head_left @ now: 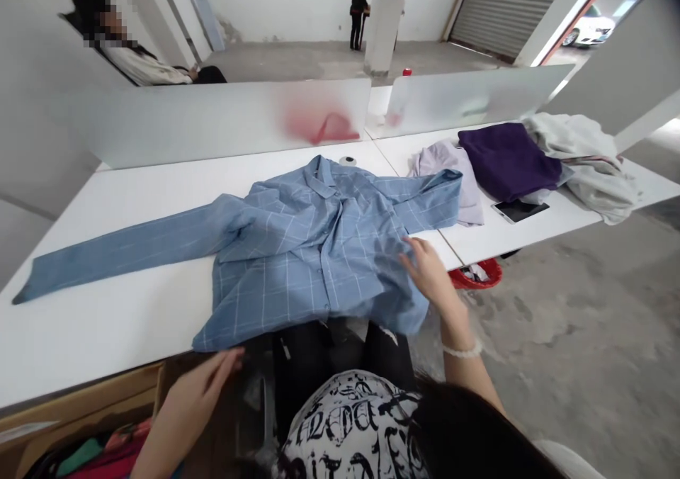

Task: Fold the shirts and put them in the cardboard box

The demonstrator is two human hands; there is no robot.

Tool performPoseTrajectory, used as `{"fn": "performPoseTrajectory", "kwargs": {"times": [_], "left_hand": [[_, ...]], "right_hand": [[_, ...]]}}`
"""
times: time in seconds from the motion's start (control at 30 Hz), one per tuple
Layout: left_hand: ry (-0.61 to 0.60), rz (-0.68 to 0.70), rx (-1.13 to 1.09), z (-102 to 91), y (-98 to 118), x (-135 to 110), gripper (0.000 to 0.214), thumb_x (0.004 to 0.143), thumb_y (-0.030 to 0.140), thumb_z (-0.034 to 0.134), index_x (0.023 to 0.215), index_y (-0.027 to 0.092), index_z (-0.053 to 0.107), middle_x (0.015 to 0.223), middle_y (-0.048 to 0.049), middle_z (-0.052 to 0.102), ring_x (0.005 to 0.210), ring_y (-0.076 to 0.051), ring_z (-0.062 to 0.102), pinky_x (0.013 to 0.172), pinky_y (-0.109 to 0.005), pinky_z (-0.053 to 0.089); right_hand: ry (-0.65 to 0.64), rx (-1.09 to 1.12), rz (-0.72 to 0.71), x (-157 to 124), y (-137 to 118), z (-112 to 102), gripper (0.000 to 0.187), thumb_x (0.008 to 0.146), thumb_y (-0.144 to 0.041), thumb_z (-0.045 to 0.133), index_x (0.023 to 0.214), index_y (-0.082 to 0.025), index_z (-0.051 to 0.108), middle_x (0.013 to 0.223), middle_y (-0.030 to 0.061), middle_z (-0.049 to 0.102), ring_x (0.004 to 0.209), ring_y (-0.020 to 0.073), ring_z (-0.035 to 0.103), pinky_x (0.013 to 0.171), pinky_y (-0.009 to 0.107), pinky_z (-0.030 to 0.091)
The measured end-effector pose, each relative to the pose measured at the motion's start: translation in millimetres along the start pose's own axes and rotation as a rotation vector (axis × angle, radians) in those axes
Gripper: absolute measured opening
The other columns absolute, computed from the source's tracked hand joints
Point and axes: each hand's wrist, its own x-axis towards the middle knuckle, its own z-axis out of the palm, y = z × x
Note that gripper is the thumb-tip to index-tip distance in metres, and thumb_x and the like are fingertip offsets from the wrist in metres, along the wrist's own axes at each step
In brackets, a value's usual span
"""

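A blue checked shirt [313, 252] lies spread on the white table [106, 323], buttons up. One long sleeve stretches out to the left, and the other crosses to the right. My right hand [428, 270], with a white beaded bracelet [462, 350], grips the shirt's right edge, which looks bunched under the fingers. My left hand [199, 397] hovers at the table's front edge, fingers apart, next to the shirt's lower hem. Whether it touches the hem, I cannot tell.
To the right lie a lilac garment [451, 178], a folded purple garment [507, 161], a pale grey cloth [584, 167] and a phone [519, 210]. Frosted divider panels [223, 121] line the far side. A red basket [478, 275] sits below the table, and a box [79, 422] at lower left.
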Motion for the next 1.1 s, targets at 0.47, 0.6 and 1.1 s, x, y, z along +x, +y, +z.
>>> {"fn": "performPoseTrajectory", "kwargs": {"times": [0.47, 0.6, 1.1], "left_hand": [[0.178, 0.009, 0.319, 41.0, 64, 169, 0.044, 0.093, 0.034, 0.031, 0.122, 0.015, 0.058, 0.123, -0.0171, 0.059, 0.119, -0.034, 0.048, 0.104, -0.061, 0.026], [0.12, -0.044, 0.363, 35.3, 85, 190, 0.044, 0.093, 0.03, 0.029, 0.12, 0.014, 0.059, 0.119, -0.0198, 0.06, 0.114, -0.036, 0.05, 0.096, -0.061, 0.033], [0.22, 0.268, 0.274, -35.5, 54, 243, 0.043, 0.089, 0.041, 0.042, 0.122, 0.017, 0.055, 0.126, -0.0123, 0.058, 0.121, -0.03, 0.048, 0.104, -0.046, 0.033]], "right_hand": [[-0.27, -0.159, -0.28, 79, -67, 113, 0.064, 0.092, -0.058, 0.029, 0.146, -0.023, 0.03, 0.153, 0.0141, 0.02, 0.141, 0.037, 0.011, 0.109, 0.061, 0.012], [-0.318, -0.189, -0.274, 127, -66, 120, 0.062, 0.093, -0.055, 0.03, 0.146, -0.023, 0.029, 0.153, 0.0124, 0.019, 0.141, 0.0353, 0.012, 0.11, 0.059, 0.013], [-0.376, -0.048, -0.365, 171, -49, 46, 0.038, 0.092, -0.014, 0.038, 0.124, -0.021, 0.057, 0.112, 0.0122, 0.066, 0.1, 0.0251, 0.064, 0.086, 0.034, 0.046]]}}
